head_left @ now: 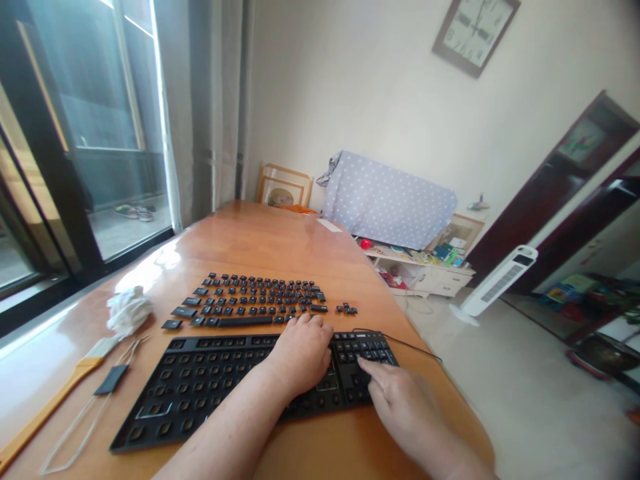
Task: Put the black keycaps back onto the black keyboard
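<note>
A black keyboard (210,380) lies across the table in front of me, most of its key positions showing bare sockets. Keycaps sit on part of its number pad (367,347). My left hand (303,353) rests on the keyboard left of the number pad, its bent fingers over the back edge and their tips hidden. With its index finger stretched out, my right hand (400,393) touches the number pad; nothing shows in it. Behind the keyboard, loose black keycaps (260,297) stand in rows, the long space bar (245,321) nearest. A small cluster of keycaps (346,309) lies to their right.
On the left are a crumpled white cloth or tissue (129,311), a brush with an orange handle (55,400) and a wire keycap puller (111,380). The keyboard's cable (415,348) runs off to the right. Beyond the wooden table (260,233) stands a white tower fan (503,283).
</note>
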A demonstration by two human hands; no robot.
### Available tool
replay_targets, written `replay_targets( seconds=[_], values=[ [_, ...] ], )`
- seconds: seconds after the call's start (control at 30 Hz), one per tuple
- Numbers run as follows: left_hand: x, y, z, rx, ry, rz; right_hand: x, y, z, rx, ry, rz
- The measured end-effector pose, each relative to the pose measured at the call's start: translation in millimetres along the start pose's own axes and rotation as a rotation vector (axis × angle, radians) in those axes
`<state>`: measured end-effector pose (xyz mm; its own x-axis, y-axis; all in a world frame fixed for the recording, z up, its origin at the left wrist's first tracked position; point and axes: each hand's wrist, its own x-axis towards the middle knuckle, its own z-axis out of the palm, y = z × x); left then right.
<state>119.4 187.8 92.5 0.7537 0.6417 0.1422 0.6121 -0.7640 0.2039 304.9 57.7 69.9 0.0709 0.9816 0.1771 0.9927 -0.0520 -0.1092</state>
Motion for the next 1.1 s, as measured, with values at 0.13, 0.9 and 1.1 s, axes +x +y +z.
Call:
replay_targets(
  seconds=[0.13,0.9,1.1],
  values=[
    [-1.7,-1.5,-0.9,-0.009,0.013,0.019,-2.2,2.4,-4.0,0.091,0.073,0.056],
    [5.1,-12.7,5.4,-0.204,0.124,0.198,-32.3,83.4,38.2,0.422,0.395,0.399],
    [12.2,-14.1,0.7,-0.213,0.235,0.159,-28.8,81.5,36.4,0.429,0.426,0.388]
  ],
)
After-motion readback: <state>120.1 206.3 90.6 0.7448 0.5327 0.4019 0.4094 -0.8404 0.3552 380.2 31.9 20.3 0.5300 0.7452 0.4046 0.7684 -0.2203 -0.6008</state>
